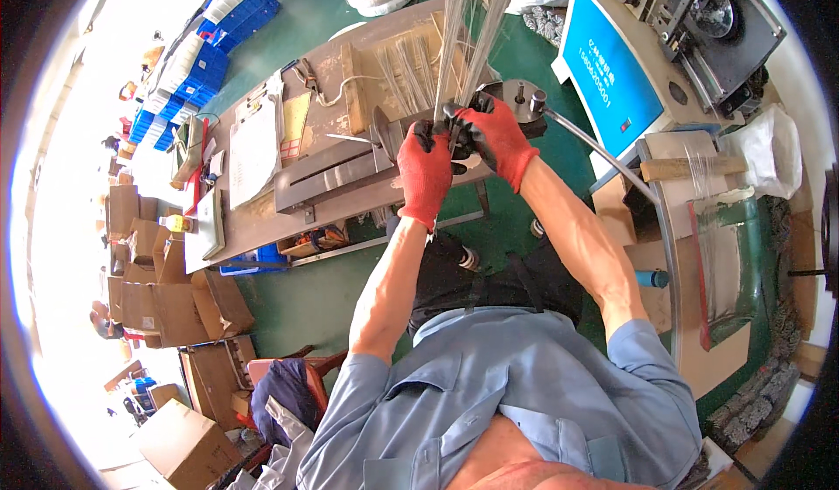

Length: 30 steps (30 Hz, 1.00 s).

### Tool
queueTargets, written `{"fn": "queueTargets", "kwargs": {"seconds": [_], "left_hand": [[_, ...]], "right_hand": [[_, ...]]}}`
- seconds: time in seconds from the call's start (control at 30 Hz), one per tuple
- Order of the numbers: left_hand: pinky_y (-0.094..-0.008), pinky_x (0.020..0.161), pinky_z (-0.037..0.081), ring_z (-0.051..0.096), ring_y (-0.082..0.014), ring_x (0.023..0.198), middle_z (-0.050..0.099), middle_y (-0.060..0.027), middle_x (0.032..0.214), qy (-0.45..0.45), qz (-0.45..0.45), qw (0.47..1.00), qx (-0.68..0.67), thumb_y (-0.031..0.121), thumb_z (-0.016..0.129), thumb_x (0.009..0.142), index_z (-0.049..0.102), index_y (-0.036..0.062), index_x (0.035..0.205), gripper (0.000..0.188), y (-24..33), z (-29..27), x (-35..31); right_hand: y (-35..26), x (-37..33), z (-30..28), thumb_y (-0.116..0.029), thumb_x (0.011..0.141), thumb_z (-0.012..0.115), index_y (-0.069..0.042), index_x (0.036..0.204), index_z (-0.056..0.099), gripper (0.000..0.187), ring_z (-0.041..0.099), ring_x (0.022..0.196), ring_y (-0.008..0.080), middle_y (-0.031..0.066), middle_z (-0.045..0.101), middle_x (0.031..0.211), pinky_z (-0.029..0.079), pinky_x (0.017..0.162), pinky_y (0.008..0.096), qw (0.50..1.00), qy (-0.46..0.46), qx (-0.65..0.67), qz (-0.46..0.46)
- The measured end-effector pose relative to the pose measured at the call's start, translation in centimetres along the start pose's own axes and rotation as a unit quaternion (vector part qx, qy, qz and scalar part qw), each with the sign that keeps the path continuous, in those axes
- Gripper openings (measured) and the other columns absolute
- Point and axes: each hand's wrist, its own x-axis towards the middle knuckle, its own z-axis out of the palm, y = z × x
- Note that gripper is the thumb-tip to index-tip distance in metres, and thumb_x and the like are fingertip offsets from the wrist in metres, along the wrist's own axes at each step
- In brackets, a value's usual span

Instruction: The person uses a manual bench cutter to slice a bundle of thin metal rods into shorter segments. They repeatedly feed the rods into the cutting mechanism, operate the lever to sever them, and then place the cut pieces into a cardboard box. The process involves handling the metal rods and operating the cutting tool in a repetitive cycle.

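Observation:
My left hand, in a red glove with dark fingers, is closed around the lower end of a bundle of thin metal wires. Close beside it, my right hand, gloved the same way, grips wires too, and the bundle fans upward in two strands away from me. Both hands are above the front edge of the workbench, next to a long dark metal bar fixture. More loose wires lie on the bench beyond my left hand. The fingertips and wire ends are partly hidden between the gloves.
To the right stands a blue-fronted machine, with a metal rod slanting from the bench's round post. A side table holds more wires. Papers lie on the bench's left. Cardboard boxes and a chair stand behind at left.

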Motion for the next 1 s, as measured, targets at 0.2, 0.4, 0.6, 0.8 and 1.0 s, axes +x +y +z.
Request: {"fn": "queueTargets", "kwargs": {"seconds": [0.2,0.4,0.6,0.8,1.0], "left_hand": [[-0.0371,0.065,0.053,0.064,-0.0216,0.07,0.066,-0.0127,0.08,0.04,0.053,0.989,0.133,0.013,0.06,0.09,0.061,-0.0006,0.097,0.016,1.3,-0.1,-0.2],[-0.04,0.068,0.049,0.065,-0.0353,0.075,0.067,-0.0189,0.081,0.007,0.048,0.978,0.202,0.015,0.061,0.088,0.061,0.0016,0.097,0.016,1.5,-1.2,-0.1],[-0.0493,0.068,0.049,0.063,-0.0416,0.079,0.065,-0.0219,0.078,-0.04,0.048,0.946,0.318,0.018,0.063,0.086,0.058,0.0026,0.1,0.022,1.2,-4.6,-0.8],[-0.0462,0.068,0.05,0.065,-0.0397,0.08,0.066,-0.0205,0.082,-0.007,0.044,0.944,0.328,0.014,0.064,0.083,0.059,0.0063,0.104,0.023,-0.5,-12.4,-4.2],[-0.0376,0.066,0.05,0.065,-0.0328,0.07,0.067,-0.0148,0.079,0.11,-0.021,0.947,0.301,0.014,0.063,0.084,0.061,0.005,0.107,0.025,-2.3,-22.2,-6.9]], "right_hand": [[1.1,0.5,-1.4,-0.023,0.086,0.067,-0.006,0.084,0.066,0.017,0.056,0.063,0.0088,0.0015,0.062,0.073,0.046,0.056,0.0274,1.0,0.012,0.007,0.02],[1.6,1.2,-1.8,-0.023,0.086,0.066,-0.006,0.085,0.065,0.017,0.057,0.063,0.0108,0.0006,0.062,0.072,0.045,0.055,0.0283,0.999,-0.027,0.01,0.017],[0.2,3.3,-3.4,-0.019,0.089,0.063,-0.008,0.089,0.065,0.012,0.058,0.056,0.0113,0.001,0.064,0.072,0.045,0.048,0.027,0.998,0.038,0.038,0.014],[-1.2,4.5,-4.9,-0.017,0.092,0.059,-0.008,0.088,0.066,0.012,0.061,0.053,0.0129,0.003,0.066,0.072,0.047,0.047,0.0267,0.994,0.007,0.098,0.046],[-0.4,5.3,-7.2,-0.01,0.09,0.059,-0.007,0.097,0.068,0.011,0.062,0.066,0.0109,0.0016,0.066,0.075,0.05,0.057,0.0264,0.991,-0.066,-0.115,-0.035]]}}
